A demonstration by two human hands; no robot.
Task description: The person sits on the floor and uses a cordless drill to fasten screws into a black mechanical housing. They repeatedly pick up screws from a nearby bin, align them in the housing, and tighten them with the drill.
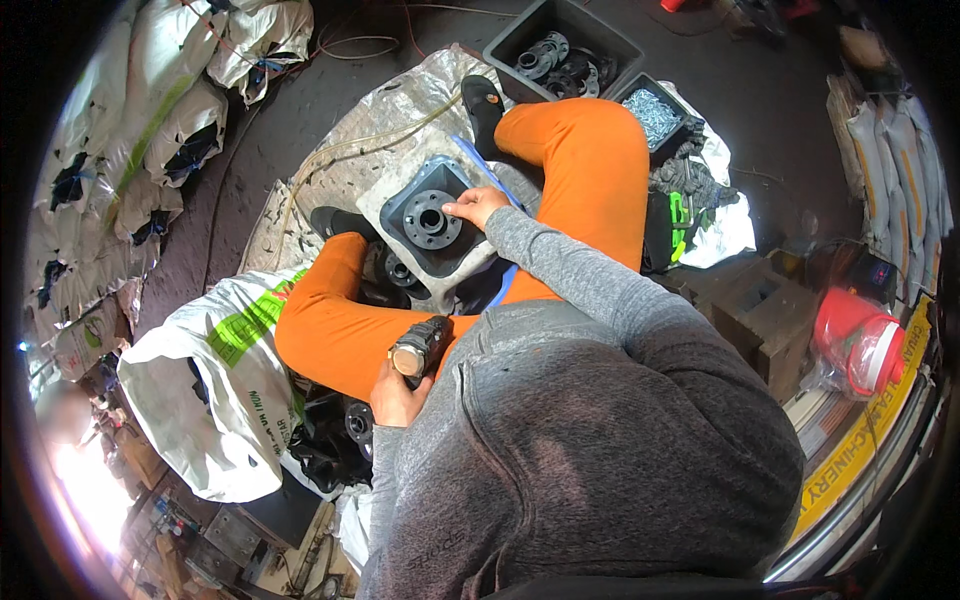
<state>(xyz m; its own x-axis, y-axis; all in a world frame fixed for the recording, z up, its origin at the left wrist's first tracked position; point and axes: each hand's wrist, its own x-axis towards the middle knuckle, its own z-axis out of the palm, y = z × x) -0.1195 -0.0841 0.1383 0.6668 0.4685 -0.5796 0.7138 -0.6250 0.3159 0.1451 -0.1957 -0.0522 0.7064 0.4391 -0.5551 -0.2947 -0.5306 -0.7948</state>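
Left hand [398, 392] clamped around a dark power tool [420, 346] with a brass-coloured nose, held over the left thigh. Farther out, right hand [476, 205] with fingers loosely curled, resting on the rim of a black round flange [428, 218] lying on a grey block [398, 190] between the knees. Beyond, black bins [560, 45] of parts on the floor.

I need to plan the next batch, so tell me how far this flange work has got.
Done: dark round parts fill the grey bin beyond the knees. In hand: the right hand rests on a black flanged part set on a pale block, while the left hand holds a power tool. Left: more black parts lie by the white sack; how many is unclear.
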